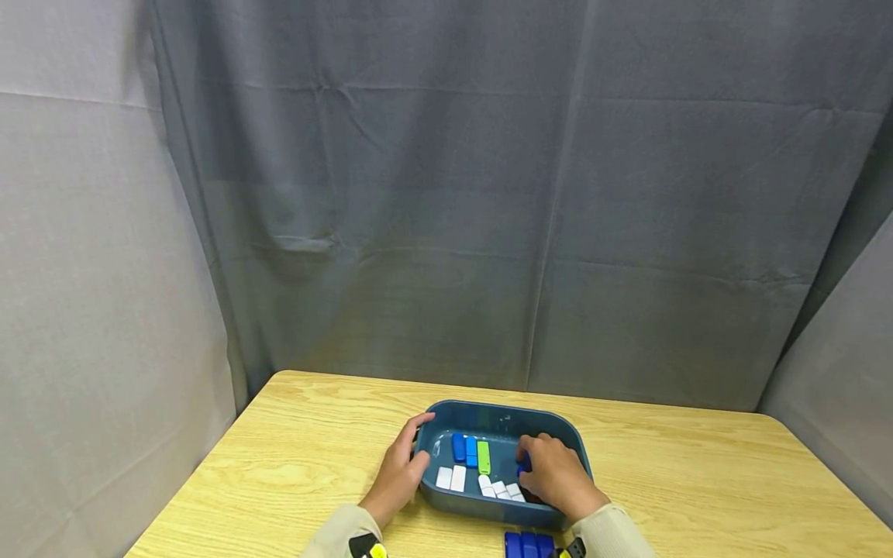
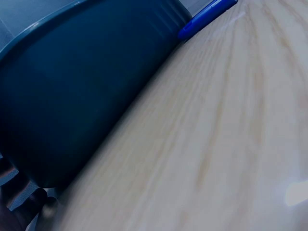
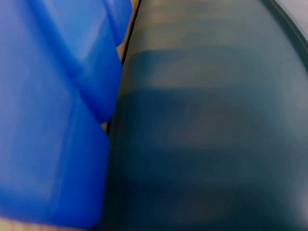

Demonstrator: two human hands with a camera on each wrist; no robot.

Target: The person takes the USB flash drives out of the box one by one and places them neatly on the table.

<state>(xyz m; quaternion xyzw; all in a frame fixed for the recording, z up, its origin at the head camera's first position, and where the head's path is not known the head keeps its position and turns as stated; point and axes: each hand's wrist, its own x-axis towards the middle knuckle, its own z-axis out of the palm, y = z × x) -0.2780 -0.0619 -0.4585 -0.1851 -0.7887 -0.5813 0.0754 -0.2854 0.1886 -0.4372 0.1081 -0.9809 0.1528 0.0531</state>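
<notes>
A dark teal bin [image 1: 498,508] stands on the table. My left hand [image 1: 399,474] touches its left side, fingers extended toward the rim; some left fingers [image 2: 21,207] show dimly at the bin's corner in the left wrist view. My right hand [image 1: 554,474] reaches inside at the right, its fingers and thumb around a dark blue piece [image 1: 524,465], which is mostly hidden. In the bin lie two blue pieces [image 1: 458,447], a narrow green piece [image 1: 484,458], two white rectangular pieces [image 1: 457,478] and several small white pieces [image 1: 498,487] along the near wall.
Blue blocks [image 1: 529,545] stand side by side just in front of the bin, under my right wrist; these blue blocks [image 3: 53,120] fill the left of the right wrist view. The wooden table [image 1: 698,480] runs back to a grey curtain [image 1: 446,232].
</notes>
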